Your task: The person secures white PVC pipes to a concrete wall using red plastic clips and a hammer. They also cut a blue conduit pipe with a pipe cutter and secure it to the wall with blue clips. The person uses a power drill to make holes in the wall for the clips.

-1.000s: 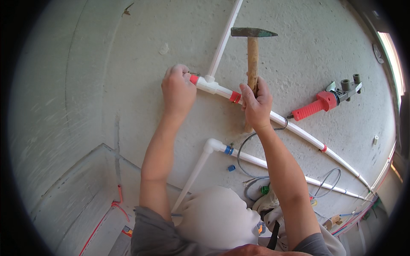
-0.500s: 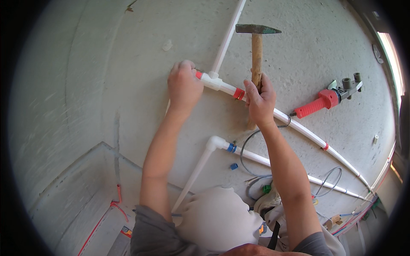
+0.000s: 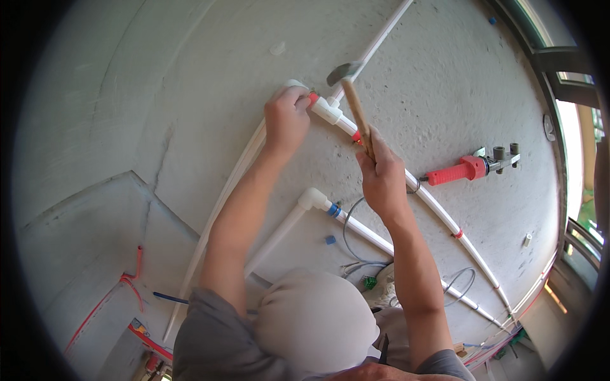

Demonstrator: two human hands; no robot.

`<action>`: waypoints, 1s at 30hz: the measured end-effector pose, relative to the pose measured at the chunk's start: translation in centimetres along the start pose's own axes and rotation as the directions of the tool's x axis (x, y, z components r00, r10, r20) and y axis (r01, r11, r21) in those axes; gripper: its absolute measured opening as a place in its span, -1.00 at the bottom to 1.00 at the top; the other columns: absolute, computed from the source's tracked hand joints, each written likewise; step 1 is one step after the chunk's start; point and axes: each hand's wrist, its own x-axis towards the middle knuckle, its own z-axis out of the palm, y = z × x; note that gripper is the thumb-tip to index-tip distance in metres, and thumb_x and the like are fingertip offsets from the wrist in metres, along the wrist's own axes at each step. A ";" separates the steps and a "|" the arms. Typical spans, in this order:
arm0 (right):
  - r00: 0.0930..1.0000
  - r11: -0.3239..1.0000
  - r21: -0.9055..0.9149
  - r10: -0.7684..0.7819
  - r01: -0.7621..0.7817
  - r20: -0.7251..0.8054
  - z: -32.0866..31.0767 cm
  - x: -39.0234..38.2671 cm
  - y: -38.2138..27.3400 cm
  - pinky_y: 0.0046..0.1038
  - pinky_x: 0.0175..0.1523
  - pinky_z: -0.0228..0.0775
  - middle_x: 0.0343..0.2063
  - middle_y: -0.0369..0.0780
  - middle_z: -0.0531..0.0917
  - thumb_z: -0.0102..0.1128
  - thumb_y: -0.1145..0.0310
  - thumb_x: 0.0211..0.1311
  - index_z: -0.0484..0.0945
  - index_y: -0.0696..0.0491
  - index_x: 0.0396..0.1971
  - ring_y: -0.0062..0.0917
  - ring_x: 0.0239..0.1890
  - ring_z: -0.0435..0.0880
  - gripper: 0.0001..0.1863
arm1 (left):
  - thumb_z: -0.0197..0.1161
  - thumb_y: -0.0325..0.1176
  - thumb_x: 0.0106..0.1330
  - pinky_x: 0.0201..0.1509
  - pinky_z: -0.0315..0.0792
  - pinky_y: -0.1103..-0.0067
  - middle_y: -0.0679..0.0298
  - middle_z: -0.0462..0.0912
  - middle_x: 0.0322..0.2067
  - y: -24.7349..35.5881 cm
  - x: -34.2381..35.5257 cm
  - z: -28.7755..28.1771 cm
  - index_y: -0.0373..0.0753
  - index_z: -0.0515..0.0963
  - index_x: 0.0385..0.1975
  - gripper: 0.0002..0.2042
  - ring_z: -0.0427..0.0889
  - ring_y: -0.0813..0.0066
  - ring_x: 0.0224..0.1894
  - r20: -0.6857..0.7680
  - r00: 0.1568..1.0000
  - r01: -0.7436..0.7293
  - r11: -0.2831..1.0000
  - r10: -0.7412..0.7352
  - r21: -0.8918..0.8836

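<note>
My right hand (image 3: pixel 383 181) is wrapped round the wooden handle of a hammer (image 3: pixel 357 108). The hammer's dark head is raised and tilted, above and right of a white tee fitting (image 3: pixel 327 110) on a white pipe run. At the left end of that tee, my left hand (image 3: pixel 287 122) pinches a red pipe clip (image 3: pixel 312 98). Its fingertips are partly hidden behind the hand. Another red clip (image 3: pixel 357 137) sits round the pipe, close to the hammer handle. A white branch pipe (image 3: pixel 381 39) runs up from the tee.
A red-handled pipe welding tool (image 3: pixel 456 171) lies on the concrete at right. Nearer me are a white elbow (image 3: pixel 313 199) with a blue clip (image 3: pixel 334 210), a loose blue clip (image 3: pixel 330 239) and a grey cable (image 3: pixel 346 238). A pale rounded shape (image 3: pixel 314 324) fills the lower middle.
The hammer has tipped left, its head moving down toward the tee. My left hand stays at the tee's left end, its pinch now clearer. The whole view has turned, showing more window at right.
</note>
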 end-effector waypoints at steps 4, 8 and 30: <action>0.985 0.986 -0.076 -0.154 0.149 -0.071 0.0 -1.1 -2.4 -0.09 -0.12 0.56 -0.17 0.15 0.69 0.18 0.56 0.40 0.35 0.17 0.42 0.08 -0.17 0.71 -0.41 | 0.41 -0.60 0.25 -0.21 0.60 0.46 0.12 0.74 -0.39 -0.8 -0.4 0.5 -0.34 0.63 -0.19 -0.83 0.73 0.26 -0.36 -0.029 0.996 0.081 0.990 -0.085 -0.117; 0.996 0.968 -0.235 -0.084 0.090 0.037 1.4 0.0 -3.2 -0.19 -0.12 0.54 -0.21 0.13 0.67 0.18 0.55 0.43 0.31 0.15 0.46 -0.02 -0.24 0.69 -0.38 | 0.43 -0.57 0.25 -0.23 0.60 0.45 0.14 0.73 -0.42 -0.9 -0.6 1.0 -0.32 0.59 -0.17 -0.80 0.73 0.27 -0.38 -0.032 0.989 0.138 0.980 -0.144 -0.143; 0.971 0.976 -0.131 -0.192 0.173 -0.144 3.3 -1.0 -3.2 -0.28 -0.09 0.57 -0.23 0.11 0.68 0.13 0.61 0.42 0.20 0.17 0.53 -0.09 -0.21 0.72 -0.30 | 0.49 -0.57 0.11 -0.04 0.60 0.36 0.16 0.71 -0.15 -3.5 1.8 -1.6 -0.35 0.75 -0.14 -0.72 0.67 0.16 -0.06 0.057 0.995 -0.088 0.993 0.084 0.076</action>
